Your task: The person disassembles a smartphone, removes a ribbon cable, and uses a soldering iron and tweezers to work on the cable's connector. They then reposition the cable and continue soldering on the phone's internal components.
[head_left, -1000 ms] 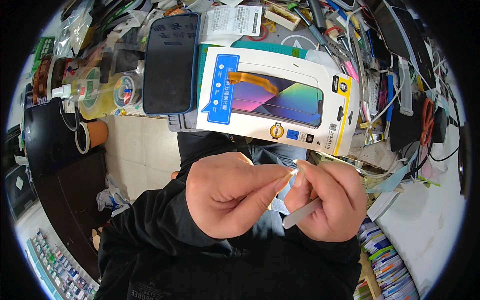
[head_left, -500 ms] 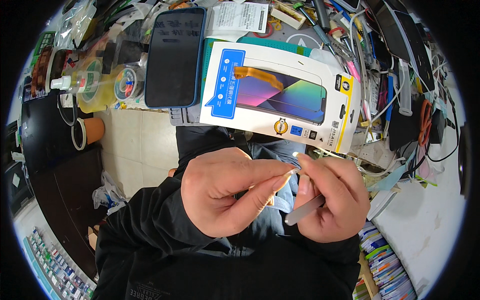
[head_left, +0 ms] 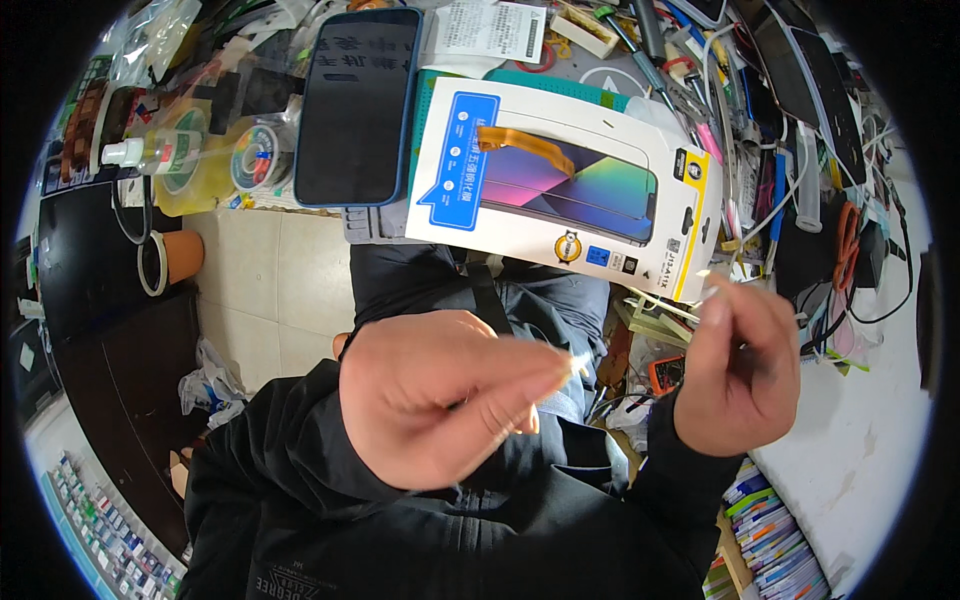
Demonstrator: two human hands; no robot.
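Pale piece (head_left: 578,368), one and small, sits at the tips of your left hand (head_left: 440,405), with thumb and forefinger pinched narrow on it; blur hides its shape. Your right hand (head_left: 740,370) is raised to the right, near the box's near right corner, thumb and forefinger close together; whether they grip anything, I cannot tell.

Of containers, you have one white box (head_left: 570,255) at the table's near side, its inside hidden; one orange ribbon (head_left: 540,150) lies on top. Left of it is one phone (head_left: 357,110) in a blue case, and beyond the box one printed slip (head_left: 490,35). Farther left are one spool (head_left: 255,158) and one white-capped bottle (head_left: 160,153). One small tray (head_left: 590,32) lies at the far side, its contents unclear. On your left stand one orange bin (head_left: 185,257), dark inside, and one plastic bag (head_left: 213,390), contents hidden. At near right, one wooden crate (head_left: 735,552) holds a row of packets (head_left: 775,530), too many to count; at near left, one rack (head_left: 60,510) holds small packages (head_left: 115,530), likewise uncountable.
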